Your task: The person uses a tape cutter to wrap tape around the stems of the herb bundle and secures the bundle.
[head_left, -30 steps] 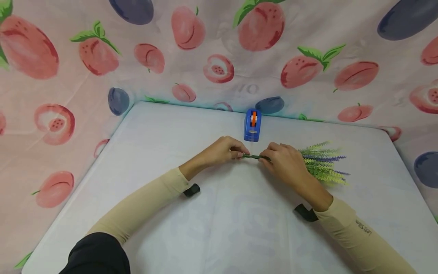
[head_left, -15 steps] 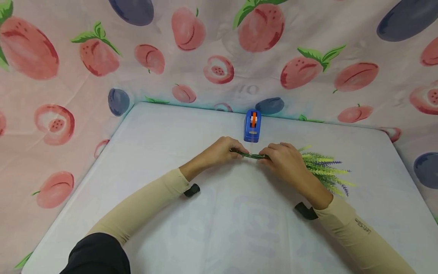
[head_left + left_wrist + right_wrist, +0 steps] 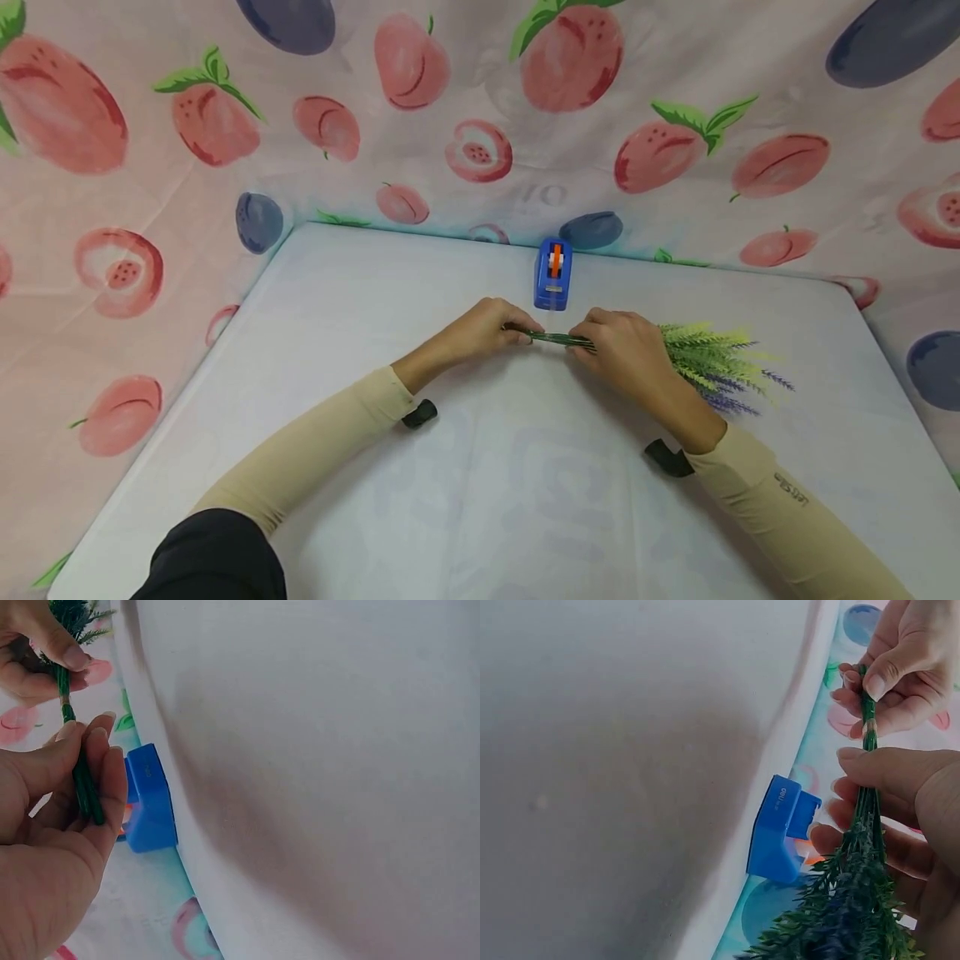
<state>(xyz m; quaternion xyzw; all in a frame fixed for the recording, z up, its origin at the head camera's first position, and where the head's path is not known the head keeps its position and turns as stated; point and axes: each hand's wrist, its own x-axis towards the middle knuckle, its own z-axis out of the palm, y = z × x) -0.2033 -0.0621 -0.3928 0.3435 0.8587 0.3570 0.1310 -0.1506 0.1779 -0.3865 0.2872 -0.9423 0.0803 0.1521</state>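
Observation:
A bunch of artificial lavender (image 3: 708,362), with yellow-green and purple sprigs, lies sideways between my two hands. My left hand (image 3: 498,325) pinches the stem ends between thumb and fingers; in the left wrist view the dark green stems (image 3: 85,784) cross its fingers. My right hand (image 3: 626,350) grips the stems just below the flower heads, which spread out to the right of it. A narrow brownish band (image 3: 869,727) circles the stems between the hands. Behind the hands stands a blue tape dispenser (image 3: 552,275) with an orange wheel and a strip of tape reaching its front.
The white-covered table (image 3: 420,500) meets a fruit-printed cloth (image 3: 480,100) at its back and left edges. Beige sleeves (image 3: 315,442) cover both forearms, and a black wrist camera (image 3: 420,414) hangs beneath each wrist.
The flower heads have turned about the stems, with the purple sprigs now lower. More stem shows within the left hand's fingers than a second ago. Both hands stay nearly in place.

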